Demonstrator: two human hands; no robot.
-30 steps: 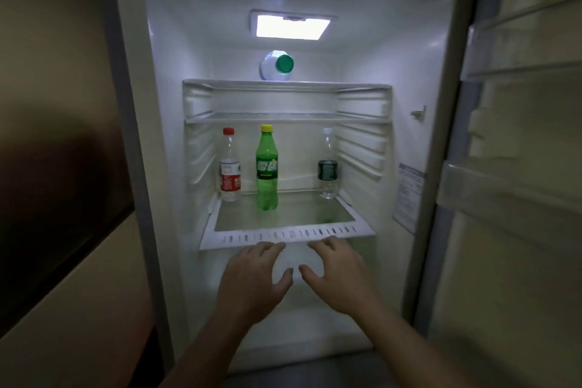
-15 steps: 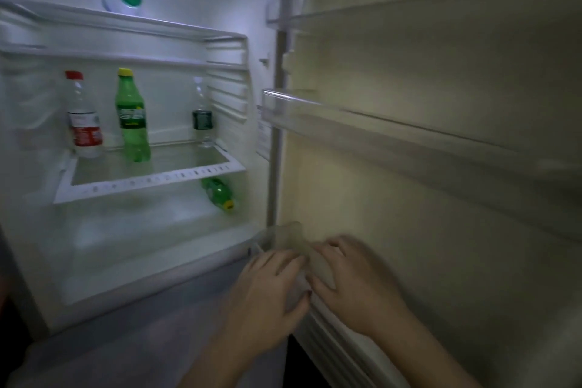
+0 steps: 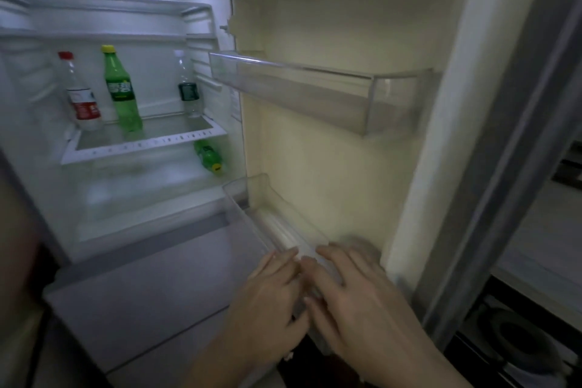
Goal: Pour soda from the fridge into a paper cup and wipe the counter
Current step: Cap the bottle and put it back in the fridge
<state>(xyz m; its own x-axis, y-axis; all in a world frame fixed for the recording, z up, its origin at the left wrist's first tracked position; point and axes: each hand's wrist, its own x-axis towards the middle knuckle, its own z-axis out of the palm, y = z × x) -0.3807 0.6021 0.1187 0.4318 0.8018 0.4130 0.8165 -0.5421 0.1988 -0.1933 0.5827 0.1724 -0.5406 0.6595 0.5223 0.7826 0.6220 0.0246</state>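
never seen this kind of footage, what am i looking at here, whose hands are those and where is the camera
The camera is worn on a person's head and looks forward and down, so you see their own two bare hands. There is no machine.

They stand at an open fridge. On the glass shelf stand three bottles: one with a red cap, a green soda bottle with a yellow cap, and a clear bottle with a dark label. A second green bottle lies on its side below the shelf.

To the right is the inside of the door, with a clear door bin that looks empty. The left hand and right hand reach side by side toward the lowest door bin, fingers fairly straight. Neither holds anything.
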